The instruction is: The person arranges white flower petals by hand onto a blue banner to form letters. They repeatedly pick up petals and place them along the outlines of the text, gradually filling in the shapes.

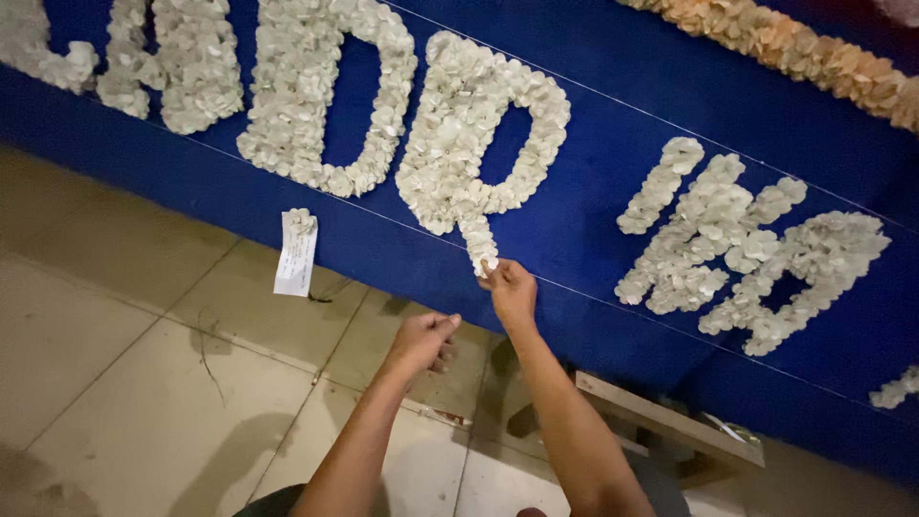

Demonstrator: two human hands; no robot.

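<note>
Blue board lies on tiled floor, bearing white paper-flower letters. Right hand grip pinches a flower at one letter's tail. Left hand grip curled shut, contents unclear.

Blue board: cut by the top, left and right edges; full extent not visible. Leftmost white paper-flower letters cropped at the top edge. Orange flower garland runs out of the picture at upper right. Small white flower cluster clipped by the right edge. Right hand: fingertips pinched at the lowest flower, and what they hold is too small to tell. Left hand: curled, contents hidden. Both forearms cut off at the bottom edge. Paper slip: markings illegible. Wooden bench: partly hidden behind the right forearm.
</note>
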